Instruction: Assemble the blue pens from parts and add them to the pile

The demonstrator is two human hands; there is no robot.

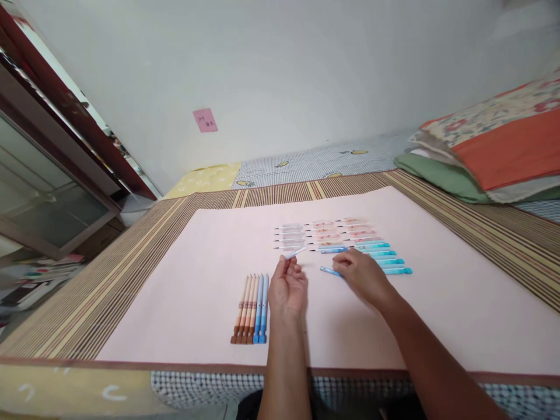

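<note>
My left hand (287, 284) is turned palm up and pinches a pale, tapered pen piece (294, 253) between thumb and fingertips. My right hand (361, 273) is closed, its fingers on a blue pen barrel (329, 270) whose end sticks out to the left. Just beyond it lies another blue pen piece (331, 251). Several teal pen barrels (396, 262) are lined up to the right, partly covered by my right hand. Rows of thin, dark-tipped pen parts (321, 236) lie behind both hands. Left of my left forearm, several brown pens (244, 312) and two blue pens (261, 309) lie side by side.
A pale pink sheet (175, 291) lies on a striped mat (131, 251). Folded bedding (503, 140) is piled at the right, against the wall. A pink note (205, 120) is stuck on the wall. A glass-panelled cabinet (44, 181) stands at the left.
</note>
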